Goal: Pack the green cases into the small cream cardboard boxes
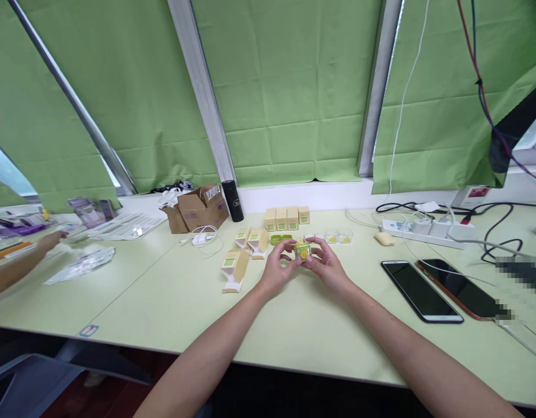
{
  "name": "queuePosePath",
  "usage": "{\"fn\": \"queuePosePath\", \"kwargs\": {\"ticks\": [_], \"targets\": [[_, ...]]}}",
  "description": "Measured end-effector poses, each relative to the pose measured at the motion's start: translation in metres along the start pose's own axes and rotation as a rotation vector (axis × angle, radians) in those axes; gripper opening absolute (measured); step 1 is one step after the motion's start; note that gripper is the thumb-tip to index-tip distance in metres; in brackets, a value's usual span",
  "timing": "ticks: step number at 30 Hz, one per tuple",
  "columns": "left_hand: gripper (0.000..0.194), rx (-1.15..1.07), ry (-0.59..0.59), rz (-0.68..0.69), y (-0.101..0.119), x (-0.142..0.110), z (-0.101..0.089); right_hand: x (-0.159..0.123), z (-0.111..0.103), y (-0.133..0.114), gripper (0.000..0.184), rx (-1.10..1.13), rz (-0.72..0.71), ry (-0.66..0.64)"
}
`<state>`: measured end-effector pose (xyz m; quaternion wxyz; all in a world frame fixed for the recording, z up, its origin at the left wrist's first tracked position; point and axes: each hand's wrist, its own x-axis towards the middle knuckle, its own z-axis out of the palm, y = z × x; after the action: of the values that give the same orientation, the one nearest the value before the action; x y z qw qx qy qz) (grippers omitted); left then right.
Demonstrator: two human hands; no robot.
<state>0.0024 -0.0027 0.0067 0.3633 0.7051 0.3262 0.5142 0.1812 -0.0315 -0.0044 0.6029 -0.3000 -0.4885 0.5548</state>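
Left hand and right hand pinch a small yellow-green container.
Even pressure from both sides should keep it steady over the tabletop.

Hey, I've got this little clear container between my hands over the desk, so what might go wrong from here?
The small clear container is held mostly by fingertips, between the left grip and right grip, so it might slip.
The nearest open box lies just left of the left grip; a sideways swing could knock it.
The round clear containers sit just beyond the right grip, so reaching forward may bump them.
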Motion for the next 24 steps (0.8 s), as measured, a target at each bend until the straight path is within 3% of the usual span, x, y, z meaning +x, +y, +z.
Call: {"fn": "queuePosePath", "kwargs": {"ticks": [13, 24], "targets": [[0.046, 0.044, 0.038, 0.023, -0.0004, 0.0015, 0.0023, 0.0008, -0.001, -0.0061, 0.051, 0.033, -0.017, -0.011], [0.048, 0.064, 0.06, 0.133, -0.002, -0.0015, 0.0031, 0.0007, -0.002, -0.0065, 0.047, 0.364, 0.125, -0.011]]}}
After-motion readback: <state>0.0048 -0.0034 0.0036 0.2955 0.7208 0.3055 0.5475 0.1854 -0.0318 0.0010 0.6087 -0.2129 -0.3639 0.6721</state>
